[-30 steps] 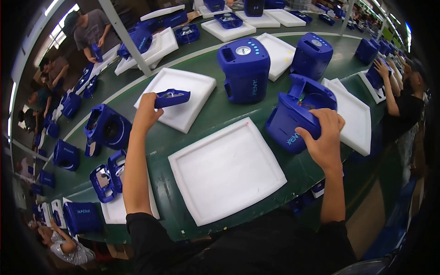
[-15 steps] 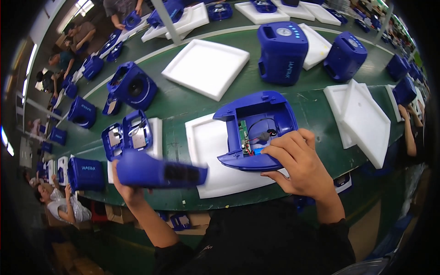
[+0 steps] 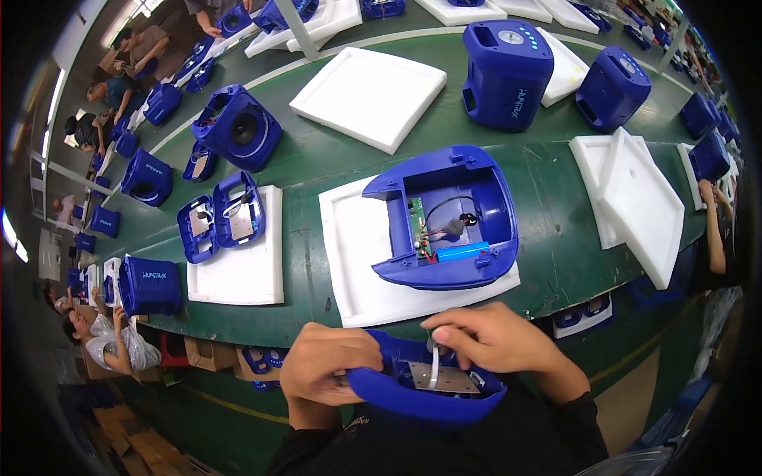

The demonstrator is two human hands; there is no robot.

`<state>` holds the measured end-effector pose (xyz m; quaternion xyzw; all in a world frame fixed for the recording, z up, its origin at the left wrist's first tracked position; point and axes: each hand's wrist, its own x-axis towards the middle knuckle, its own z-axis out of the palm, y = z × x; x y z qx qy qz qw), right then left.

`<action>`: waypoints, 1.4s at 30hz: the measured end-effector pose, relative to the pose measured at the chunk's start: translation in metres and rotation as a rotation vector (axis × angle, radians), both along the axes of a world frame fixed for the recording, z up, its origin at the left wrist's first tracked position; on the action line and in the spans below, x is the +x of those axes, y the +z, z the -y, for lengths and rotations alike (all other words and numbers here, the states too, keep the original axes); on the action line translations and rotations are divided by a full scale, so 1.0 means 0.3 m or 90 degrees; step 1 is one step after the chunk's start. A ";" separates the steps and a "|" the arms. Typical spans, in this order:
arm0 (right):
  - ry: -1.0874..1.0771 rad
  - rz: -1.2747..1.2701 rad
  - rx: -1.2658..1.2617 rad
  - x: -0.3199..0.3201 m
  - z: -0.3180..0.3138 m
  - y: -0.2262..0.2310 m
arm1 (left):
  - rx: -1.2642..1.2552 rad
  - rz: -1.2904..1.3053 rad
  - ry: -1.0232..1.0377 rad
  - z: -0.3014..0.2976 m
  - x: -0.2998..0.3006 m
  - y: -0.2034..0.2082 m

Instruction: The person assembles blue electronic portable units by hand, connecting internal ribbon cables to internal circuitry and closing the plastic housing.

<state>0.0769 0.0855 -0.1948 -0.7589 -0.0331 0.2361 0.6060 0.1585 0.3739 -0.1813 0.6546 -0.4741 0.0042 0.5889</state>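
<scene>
Close to my body, my left hand (image 3: 329, 365) grips one end of a curved blue plastic panel (image 3: 429, 403), its inner side facing up. A flat plate with holes (image 3: 448, 379) lies inside it. My right hand (image 3: 496, 341) has thumb and forefinger closed on the end of a white cable (image 3: 434, 370) rising from the panel. Just beyond both hands an open blue housing (image 3: 498, 214) rests on a white foam tray (image 3: 349, 254). Inside it are a green circuit board (image 3: 417, 226), a dark wire bundle (image 3: 454, 228) and a blue cylindrical battery (image 3: 463, 252).
Left of the housing, two more blue panels (image 3: 238, 226) lie on a foam tray (image 3: 238, 278). Blue speaker-like boxes (image 3: 508, 79) and an upturned foam tray (image 3: 369, 95) stand farther back. Stacked foam trays (image 3: 639, 206) overhang the bench edge at right. Other people work along the bench.
My left hand has brought the blue panel from the left to my front and turned its inside up. My right hand has left the housing and taken hold of the panel's white cable.
</scene>
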 end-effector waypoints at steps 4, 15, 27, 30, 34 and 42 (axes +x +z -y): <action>-0.055 -0.041 0.372 0.010 -0.115 -0.209 | 0.200 0.087 -0.084 0.032 0.026 0.048; -0.196 -0.164 0.607 0.094 -0.226 -0.178 | 0.248 -0.044 -0.011 -0.167 0.024 0.038; -0.257 -0.137 0.544 0.088 -0.265 -0.104 | 0.218 -0.068 -0.008 -0.245 0.016 0.023; -0.297 -0.088 0.512 0.073 -0.262 -0.097 | 0.192 -0.104 -0.013 -0.244 0.014 0.010; -0.269 0.004 0.496 0.032 -0.233 -0.100 | 0.186 -0.115 -0.086 -0.245 0.054 0.025; -0.265 0.362 0.287 0.032 -0.087 0.055 | 0.087 -0.036 0.022 -0.108 0.095 0.015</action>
